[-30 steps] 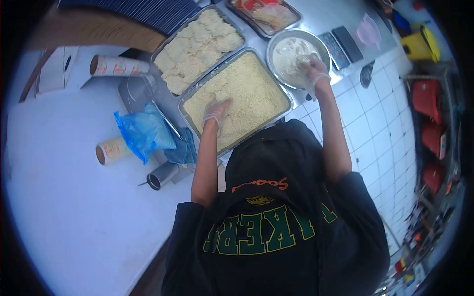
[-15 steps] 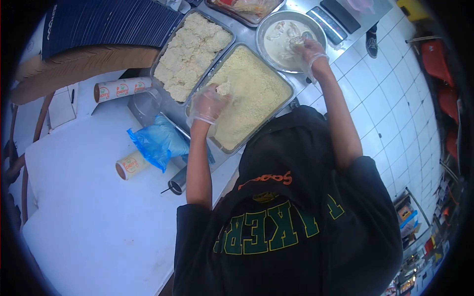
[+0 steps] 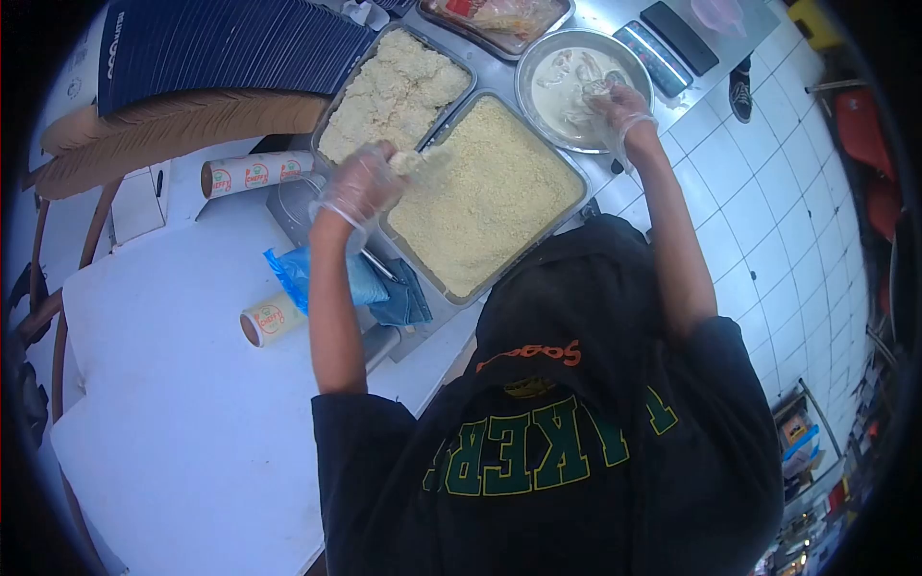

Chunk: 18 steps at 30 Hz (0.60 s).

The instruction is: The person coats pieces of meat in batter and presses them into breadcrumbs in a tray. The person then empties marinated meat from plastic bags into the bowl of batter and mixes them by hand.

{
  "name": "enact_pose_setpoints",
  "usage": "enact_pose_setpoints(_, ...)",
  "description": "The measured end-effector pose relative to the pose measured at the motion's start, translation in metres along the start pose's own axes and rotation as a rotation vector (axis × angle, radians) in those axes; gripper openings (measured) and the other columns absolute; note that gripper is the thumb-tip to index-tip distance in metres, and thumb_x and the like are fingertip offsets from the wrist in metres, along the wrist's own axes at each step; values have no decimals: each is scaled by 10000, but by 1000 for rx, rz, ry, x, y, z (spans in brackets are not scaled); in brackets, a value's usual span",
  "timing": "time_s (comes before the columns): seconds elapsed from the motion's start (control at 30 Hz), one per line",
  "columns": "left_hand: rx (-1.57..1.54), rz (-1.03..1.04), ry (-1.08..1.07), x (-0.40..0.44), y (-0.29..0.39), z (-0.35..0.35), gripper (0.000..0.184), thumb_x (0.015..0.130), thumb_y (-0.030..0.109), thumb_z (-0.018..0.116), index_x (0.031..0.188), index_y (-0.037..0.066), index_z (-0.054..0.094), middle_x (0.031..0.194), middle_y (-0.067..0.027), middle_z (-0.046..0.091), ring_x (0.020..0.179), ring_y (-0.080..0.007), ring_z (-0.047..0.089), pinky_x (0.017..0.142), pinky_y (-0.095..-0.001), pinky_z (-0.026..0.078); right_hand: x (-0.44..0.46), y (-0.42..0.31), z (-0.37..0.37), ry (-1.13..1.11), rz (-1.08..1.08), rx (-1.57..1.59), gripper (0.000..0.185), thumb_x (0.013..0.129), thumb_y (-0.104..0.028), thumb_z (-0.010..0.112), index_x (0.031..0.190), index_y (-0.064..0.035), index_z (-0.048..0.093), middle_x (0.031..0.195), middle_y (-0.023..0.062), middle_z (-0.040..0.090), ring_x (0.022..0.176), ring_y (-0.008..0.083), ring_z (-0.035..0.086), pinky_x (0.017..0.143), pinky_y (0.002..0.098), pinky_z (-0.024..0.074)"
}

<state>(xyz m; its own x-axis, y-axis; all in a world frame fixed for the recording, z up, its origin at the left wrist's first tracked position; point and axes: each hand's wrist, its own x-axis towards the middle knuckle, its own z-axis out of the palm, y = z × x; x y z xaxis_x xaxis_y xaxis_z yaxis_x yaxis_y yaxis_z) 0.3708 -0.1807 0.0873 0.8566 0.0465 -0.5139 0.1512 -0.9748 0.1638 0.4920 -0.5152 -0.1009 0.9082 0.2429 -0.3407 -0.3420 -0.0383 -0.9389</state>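
My left hand (image 3: 363,184), in a clear plastic glove, grips a crumb-coated chicken piece (image 3: 406,161) above the shared edge of two metal trays. One is the tray of breaded chicken pieces (image 3: 392,94), packed full. Beside it, the other tray holds pale yellow breadcrumbs (image 3: 490,192). My right hand (image 3: 622,108), also gloved, is over the round metal bowl (image 3: 525,108) of white batter, its fingers closed around a batter-wet piece (image 3: 597,92). More pieces lie in the batter near those fingers.
Behind the bowl stand a tray of raw meat (image 3: 514,24) and dark flat devices (image 3: 679,38). Stacked folded cartons (image 3: 230,53) occupy the back left. Printed paper rolls (image 3: 252,175) and a blue plastic bag (image 3: 331,278) lie left of the trays, by the white tabletop (image 3: 182,384).
My left hand has moved left with the chicken piece, from over the breadcrumbs towards the tray of breaded pieces. My right hand stays at the batter bowl. The view has shifted slightly.
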Motion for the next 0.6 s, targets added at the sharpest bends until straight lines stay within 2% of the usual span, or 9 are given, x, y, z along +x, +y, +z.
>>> enact_pose_setpoints(0.17, 122, -6, 168, 25, -37, -22, 434, 772, 327, 714, 1062, 16, 632, 1002, -218, 658, 940, -345, 647, 840, -403, 489, -1, -5, 1, 0, 7, 62, 230, 850, -74, 667, 1057, 20, 633, 909, 65, 647, 791, 139, 600, 710, 284, 484)
enact_pose_setpoints(0.2, 162, -49, 97, 32, -35, -29, 463, 788, 335, 703, 1098, 2, 620, 1028, -228, 656, 961, -353, 646, 849, -411, 490, -3, -8, 2, 9, 25, 119, 207, 847, -50, 675, 1038, 10, 623, 902, 55, 634, 783, 133, 597, 691, 272, 480)
enact_pose_setpoints(0.33, 211, -101, 122, 63, -52, -19, 430, 762, 258, 731, 1092, 11, 610, 1038, -208, 651, 966, -348, 635, 850, -400, 488, -1, -3, 0, 14, 34, 136, 216, 847, -49, 674, 1047, 12, 621, 909, 59, 638, 790, 135, 601, 696, 273, 482)
enact_pose_setpoints(0.43, 290, -36, 100, 85, -79, -5, 440, 760, 251, 729, 1111, 15, 609, 1051, -220, 649, 987, -356, 632, 867, -398, 491, 4, 8, -6, 41, 6, 60, 283, 834, -101, 672, 1078, 39, 642, 917, 82, 660, 792, 156, 600, 725, 293, 478)
enact_pose_setpoints(0.5, 382, 47, 72, 102, -96, 1, 315, 828, 230, 630, 1075, 34, 632, 1050, -221, 655, 998, -365, 638, 856, -423, 494, 4, 11, -10, 89, 6, -15, 295, 833, -109, 676, 1083, 44, 640, 924, 87, 661, 794, 160, 601, 732, 294, 477)
enact_pose_setpoints(0.53, 381, 54, 70, 109, -101, 2, 315, 828, 230, 630, 1075, 34, 632, 1050, -221, 655, 998, -365, 638, 856, -423, 494, 3, 12, -12, 96, 8, -16, 295, 833, -109, 676, 1083, 44, 640, 924, 87, 661, 794, 160, 601, 732, 294, 477)
enact_pose_setpoints(0.6, 369, 129, -75, 123, -109, 3, 317, 820, 179, 599, 1107, 51, 638, 1071, -216, 657, 1003, -367, 638, 871, -414, 497, 2, 15, -15, 103, 8, 49, 302, 833, -115, 677, 1090, 41, 640, 930, 90, 661, 793, 162, 601, 731, 290, 475)
